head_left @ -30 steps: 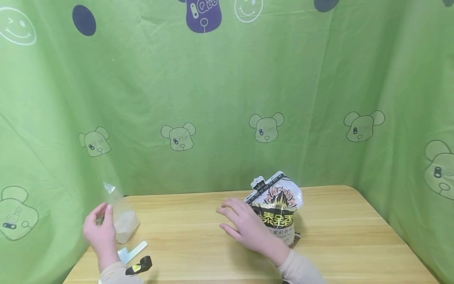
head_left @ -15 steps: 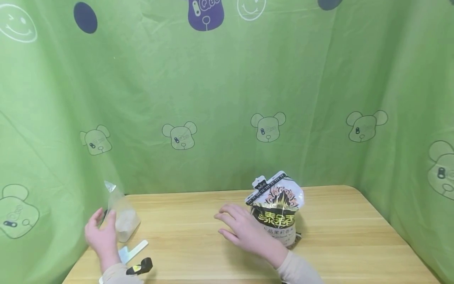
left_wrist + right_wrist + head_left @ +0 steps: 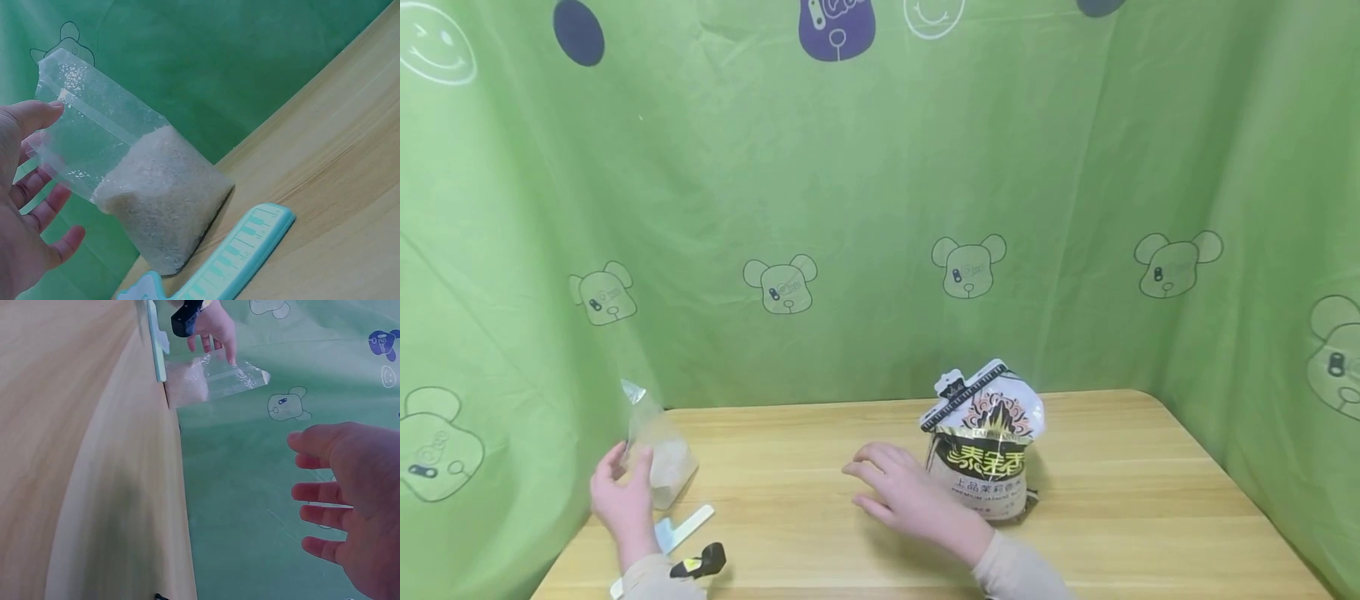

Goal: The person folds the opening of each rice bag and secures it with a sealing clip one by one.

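Observation:
A clear plastic bag [image 3: 169,194] part-filled with white rice stands upright at the table's left side. My left hand [image 3: 625,504] is beside its upper part. In the left wrist view the thumb overlaps the bag's edge and the other fingers spread loosely behind it; whether they touch the film I cannot tell. My right hand [image 3: 913,504] hovers over the middle of the table with fingers relaxed and nothing in them. Just right of it stands a printed bag of jasmine rice [image 3: 988,467], its folded top held by a black-and-white piano-key bag clip [image 3: 964,396].
A pale teal bag clip with a keyboard pattern [image 3: 240,250] lies on the wooden table [image 3: 805,467] in front of the clear bag. A black wrist camera mount [image 3: 700,562] sticks out from the left sleeve. Green printed cloth [image 3: 865,167] hangs behind and at both sides.
My left hand has moved down and slightly right, closer to the clear bag. My right hand has drifted a little left, showing more of the printed rice bag. The view has shifted slightly.

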`<control>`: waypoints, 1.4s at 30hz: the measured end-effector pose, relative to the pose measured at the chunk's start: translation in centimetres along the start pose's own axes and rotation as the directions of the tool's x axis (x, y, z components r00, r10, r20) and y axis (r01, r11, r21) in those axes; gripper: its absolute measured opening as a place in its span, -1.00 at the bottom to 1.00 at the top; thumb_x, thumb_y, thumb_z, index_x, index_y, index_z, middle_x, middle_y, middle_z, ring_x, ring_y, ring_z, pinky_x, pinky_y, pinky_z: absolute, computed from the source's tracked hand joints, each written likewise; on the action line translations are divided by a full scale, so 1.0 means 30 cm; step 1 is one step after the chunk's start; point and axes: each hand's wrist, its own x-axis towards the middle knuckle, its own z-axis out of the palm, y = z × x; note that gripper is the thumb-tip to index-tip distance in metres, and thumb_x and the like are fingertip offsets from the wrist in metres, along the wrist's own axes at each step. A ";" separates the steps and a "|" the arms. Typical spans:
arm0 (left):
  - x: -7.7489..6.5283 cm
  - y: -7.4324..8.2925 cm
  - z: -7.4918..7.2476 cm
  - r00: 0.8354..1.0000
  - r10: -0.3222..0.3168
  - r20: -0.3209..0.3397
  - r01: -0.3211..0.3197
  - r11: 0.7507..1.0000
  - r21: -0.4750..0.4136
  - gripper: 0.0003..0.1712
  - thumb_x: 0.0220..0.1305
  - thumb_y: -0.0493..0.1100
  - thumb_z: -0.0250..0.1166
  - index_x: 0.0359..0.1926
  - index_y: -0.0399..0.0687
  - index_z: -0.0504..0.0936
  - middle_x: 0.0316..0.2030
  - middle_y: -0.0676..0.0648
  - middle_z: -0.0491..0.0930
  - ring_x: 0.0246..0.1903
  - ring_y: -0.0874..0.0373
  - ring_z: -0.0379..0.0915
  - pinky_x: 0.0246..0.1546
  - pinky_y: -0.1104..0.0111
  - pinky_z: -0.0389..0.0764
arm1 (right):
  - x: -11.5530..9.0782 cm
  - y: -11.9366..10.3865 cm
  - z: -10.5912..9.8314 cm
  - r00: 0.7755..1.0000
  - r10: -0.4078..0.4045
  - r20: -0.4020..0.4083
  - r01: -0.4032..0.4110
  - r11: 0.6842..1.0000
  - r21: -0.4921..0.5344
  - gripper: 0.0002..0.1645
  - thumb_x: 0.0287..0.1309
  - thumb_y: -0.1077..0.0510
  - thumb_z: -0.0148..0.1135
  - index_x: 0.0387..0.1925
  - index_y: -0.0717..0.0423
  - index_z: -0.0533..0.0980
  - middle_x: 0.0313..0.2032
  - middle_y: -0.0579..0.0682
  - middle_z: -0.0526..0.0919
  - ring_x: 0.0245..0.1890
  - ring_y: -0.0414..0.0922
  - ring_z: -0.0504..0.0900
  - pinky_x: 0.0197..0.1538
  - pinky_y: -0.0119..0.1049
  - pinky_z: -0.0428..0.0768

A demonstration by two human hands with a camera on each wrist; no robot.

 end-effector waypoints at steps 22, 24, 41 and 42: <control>0.001 -0.033 0.019 0.999 0.033 -0.026 -0.033 0.999 0.013 -0.40 0.28 0.08 0.29 0.24 -0.12 0.48 -0.18 0.37 0.30 -0.19 0.56 0.14 0.22 0.12 0.25 | 0.104 -0.057 0.074 0.997 -0.068 -0.044 0.070 0.997 0.041 -0.51 0.25 -0.10 0.21 0.18 -0.09 0.47 0.10 -0.08 0.57 0.18 -0.11 0.51 0.29 -0.08 0.48; 0.002 -0.036 0.019 0.999 0.042 -0.034 -0.042 0.999 0.015 -0.42 0.28 0.06 0.29 0.22 -0.15 0.49 -0.17 0.35 0.32 -0.20 0.56 0.15 0.23 0.10 0.26 | 0.113 -0.060 0.080 0.997 -0.069 -0.047 0.071 0.996 0.048 -0.51 0.25 -0.10 0.20 0.18 -0.08 0.47 0.10 -0.07 0.58 0.18 -0.11 0.51 0.28 -0.08 0.48; 0.018 -0.048 0.022 0.996 0.041 -0.078 -0.040 0.999 0.015 -0.51 0.30 0.05 0.28 0.08 -0.21 0.59 -0.27 0.29 0.41 -0.24 0.54 0.18 0.28 0.03 0.30 | 0.199 -0.096 0.105 0.999 -0.036 0.019 0.034 0.994 0.108 -0.51 0.33 -0.12 0.10 0.22 -0.06 0.45 0.18 -0.03 0.54 0.23 -0.10 0.48 0.32 -0.09 0.44; 0.018 -0.047 0.023 0.996 0.043 -0.081 -0.041 0.999 0.021 -0.52 0.30 0.05 0.28 0.07 -0.21 0.59 -0.25 0.26 0.42 -0.24 0.54 0.18 0.27 0.03 0.31 | 0.204 -0.099 0.107 0.999 -0.034 0.019 0.032 0.993 0.111 -0.51 0.34 -0.12 0.10 0.22 -0.07 0.44 0.18 -0.03 0.54 0.23 -0.10 0.47 0.33 -0.09 0.44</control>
